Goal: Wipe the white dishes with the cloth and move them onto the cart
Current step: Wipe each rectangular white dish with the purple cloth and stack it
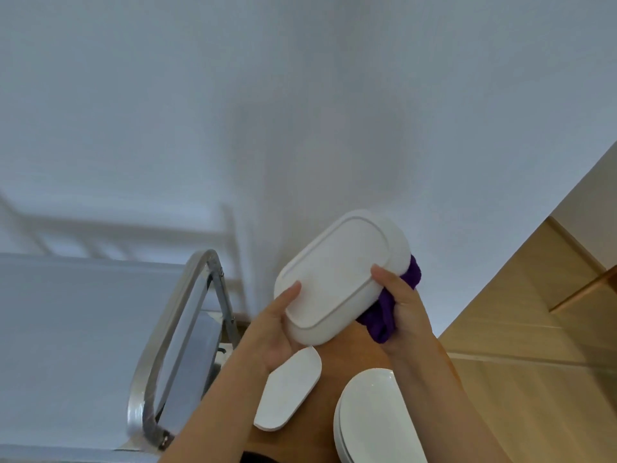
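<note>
A white oblong dish (337, 279) is held up in the air with its underside facing me. My left hand (277, 332) grips its lower left end, thumb on the base. My right hand (400, 305) holds a bunched purple cloth (384, 315) against the dish's right side, thumb on the base rim. Below, on the brown table (350, 349), lie a smaller white oblong dish (288, 389) and a stack of white round plates (374, 419). The cart (177, 335) with its metal handle stands to the left.
A white wall fills the upper view. The cart's grey top surface (66, 345) spreads across the lower left. Wooden flooring (534, 312) lies to the right of the table.
</note>
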A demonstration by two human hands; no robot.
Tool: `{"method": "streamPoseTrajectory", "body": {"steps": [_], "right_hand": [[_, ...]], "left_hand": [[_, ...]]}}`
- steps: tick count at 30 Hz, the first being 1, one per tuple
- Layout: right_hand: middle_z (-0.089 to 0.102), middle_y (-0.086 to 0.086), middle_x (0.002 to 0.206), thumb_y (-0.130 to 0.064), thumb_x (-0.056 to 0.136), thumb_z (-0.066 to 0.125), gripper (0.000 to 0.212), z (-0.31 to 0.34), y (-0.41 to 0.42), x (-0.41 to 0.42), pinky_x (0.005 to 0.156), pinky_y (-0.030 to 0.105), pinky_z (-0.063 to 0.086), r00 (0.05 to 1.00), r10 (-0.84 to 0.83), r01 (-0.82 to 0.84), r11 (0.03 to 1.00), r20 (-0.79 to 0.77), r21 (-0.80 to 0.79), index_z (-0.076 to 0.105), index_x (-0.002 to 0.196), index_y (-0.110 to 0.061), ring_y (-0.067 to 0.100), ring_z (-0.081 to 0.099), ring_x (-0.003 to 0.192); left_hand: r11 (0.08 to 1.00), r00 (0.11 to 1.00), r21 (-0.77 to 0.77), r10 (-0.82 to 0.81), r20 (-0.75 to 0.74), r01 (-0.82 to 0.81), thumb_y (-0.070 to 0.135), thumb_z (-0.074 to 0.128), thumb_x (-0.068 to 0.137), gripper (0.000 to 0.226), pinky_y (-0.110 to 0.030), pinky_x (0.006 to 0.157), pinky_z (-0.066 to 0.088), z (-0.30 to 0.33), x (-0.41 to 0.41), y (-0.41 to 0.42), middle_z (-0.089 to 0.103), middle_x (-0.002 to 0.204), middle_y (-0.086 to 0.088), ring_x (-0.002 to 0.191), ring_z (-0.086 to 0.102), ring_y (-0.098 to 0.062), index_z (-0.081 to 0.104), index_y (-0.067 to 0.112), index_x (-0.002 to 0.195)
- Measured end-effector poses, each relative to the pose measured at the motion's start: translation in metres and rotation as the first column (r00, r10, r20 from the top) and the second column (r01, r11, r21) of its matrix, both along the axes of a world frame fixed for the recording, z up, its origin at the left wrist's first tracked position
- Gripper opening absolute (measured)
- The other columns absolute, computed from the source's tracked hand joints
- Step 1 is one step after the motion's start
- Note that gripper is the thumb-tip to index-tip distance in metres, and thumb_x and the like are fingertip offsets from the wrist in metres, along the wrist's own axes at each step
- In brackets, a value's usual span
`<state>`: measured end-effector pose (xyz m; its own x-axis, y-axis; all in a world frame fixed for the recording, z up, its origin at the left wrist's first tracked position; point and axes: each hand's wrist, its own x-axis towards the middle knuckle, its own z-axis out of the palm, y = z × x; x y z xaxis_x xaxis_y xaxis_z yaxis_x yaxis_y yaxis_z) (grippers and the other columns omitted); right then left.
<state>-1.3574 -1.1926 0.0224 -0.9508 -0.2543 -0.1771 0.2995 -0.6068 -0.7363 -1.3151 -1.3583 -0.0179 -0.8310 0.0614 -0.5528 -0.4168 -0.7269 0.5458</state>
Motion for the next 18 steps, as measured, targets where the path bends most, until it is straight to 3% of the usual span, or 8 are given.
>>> {"method": "streamPoseTrajectory", "body": {"steps": [2, 4, 8, 10, 11, 14, 16, 18], "right_hand": [[0.073, 0.011, 0.100, -0.017, 0.067, 0.071, 0.053, -0.005, 0.005, 0.001, 0.060, 0.040, 0.057, 0.998, 0.023, -0.022, 1.000, 0.063, -0.010, 0.058, 0.118, -0.015, 0.027, 0.071, 0.087], [0.073, 0.012, 0.100, -0.021, 0.067, 0.073, 0.050, -0.009, 0.011, 0.003, 0.061, 0.044, 0.057, 0.993, 0.023, -0.028, 0.999, 0.114, 0.046, 0.060, 0.115, -0.016, 0.029, 0.071, 0.086], [0.067, 0.005, 0.066, -0.043, 0.082, 0.066, 0.049, -0.022, 0.024, 0.001, 0.064, 0.044, 0.057, 0.946, -0.319, 0.267, 0.864, 0.054, 0.428, 0.058, 0.113, -0.006, 0.027, 0.064, 0.063], [0.063, 0.005, 0.075, -0.048, 0.088, 0.058, 0.045, -0.015, 0.030, -0.003, 0.079, 0.054, 0.054, 0.873, -0.473, 0.468, 0.740, -0.121, 0.483, 0.056, 0.114, -0.011, 0.031, 0.062, 0.074], [0.063, 0.004, 0.084, -0.050, 0.086, 0.057, 0.040, -0.006, 0.027, -0.004, 0.082, 0.051, 0.053, 0.862, -0.440, 0.505, 0.695, -0.252, 0.512, 0.057, 0.111, -0.019, 0.026, 0.063, 0.080], [0.061, 0.006, 0.104, -0.053, 0.074, 0.046, 0.050, 0.016, 0.003, 0.000, 0.090, 0.048, 0.045, 0.814, -0.032, 0.470, 0.622, -0.579, 0.626, 0.057, 0.112, -0.023, 0.025, 0.058, 0.096], [0.041, 0.005, 0.142, -0.056, 0.078, 0.028, 0.065, 0.019, -0.017, 0.002, 0.113, 0.046, 0.023, 0.686, 0.402, 0.495, 0.354, -0.607, 0.794, 0.045, 0.135, -0.028, 0.022, 0.033, 0.132], [0.018, 0.001, 0.155, -0.059, 0.079, 0.014, 0.073, 0.019, -0.029, 0.002, 0.116, 0.046, 0.007, 0.602, 0.616, 0.545, 0.149, -0.508, 0.825, 0.028, 0.146, -0.034, 0.020, 0.011, 0.142]], "left_hand": [[0.984, 0.994, 0.159, 0.086, -0.059, -0.076, 0.011, 0.072, 0.063, 0.065, -0.048, 0.064, 0.057, 0.001, 0.002, -0.001, 0.070, 0.107, -0.019, 0.090, 0.070, -0.035, 0.055, 0.005, 0.126], [0.985, 0.985, 0.127, 0.130, -0.117, -0.115, 0.003, 0.064, 0.066, 0.060, -0.044, 0.059, 0.057, 0.005, -0.001, -0.005, 0.070, 0.106, -0.020, 0.087, 0.070, -0.034, 0.055, 0.002, 0.125], [0.981, 0.969, -0.132, 0.108, -0.223, -0.140, -0.003, 0.064, 0.062, 0.055, -0.038, 0.063, 0.060, 0.023, -0.002, -0.025, 0.069, 0.107, -0.017, 0.091, 0.068, -0.031, 0.060, 0.005, 0.117], [0.938, 0.968, -0.330, 0.021, -0.251, -0.106, -0.010, 0.064, 0.066, 0.043, -0.034, 0.060, 0.058, 0.031, -0.002, -0.031, 0.073, 0.094, -0.012, 0.085, 0.069, -0.028, 0.064, 0.008, 0.105], [0.886, 0.971, -0.456, -0.032, -0.239, -0.083, -0.013, 0.063, 0.070, 0.039, -0.034, 0.061, 0.058, 0.035, -0.003, -0.031, 0.073, 0.090, -0.010, 0.085, 0.068, -0.028, 0.065, 0.010, 0.100], [0.727, 0.959, -0.687, -0.213, -0.186, 0.028, -0.014, 0.064, 0.073, 0.034, -0.038, 0.071, 0.057, 0.043, -0.005, -0.019, 0.071, 0.084, -0.007, 0.086, 0.066, -0.028, 0.066, 0.015, 0.091], [0.726, 0.919, -0.677, -0.340, -0.197, 0.124, -0.016, 0.064, 0.072, 0.033, -0.040, 0.072, 0.058, 0.047, -0.005, -0.007, 0.073, 0.084, -0.012, 0.084, 0.068, -0.032, 0.068, 0.010, 0.091], [0.726, 0.886, -0.664, -0.413, -0.210, 0.180, -0.018, 0.062, 0.072, 0.032, -0.042, 0.071, 0.058, 0.050, -0.004, -0.004, 0.072, 0.087, -0.015, 0.084, 0.069, -0.033, 0.067, 0.003, 0.096]]}}
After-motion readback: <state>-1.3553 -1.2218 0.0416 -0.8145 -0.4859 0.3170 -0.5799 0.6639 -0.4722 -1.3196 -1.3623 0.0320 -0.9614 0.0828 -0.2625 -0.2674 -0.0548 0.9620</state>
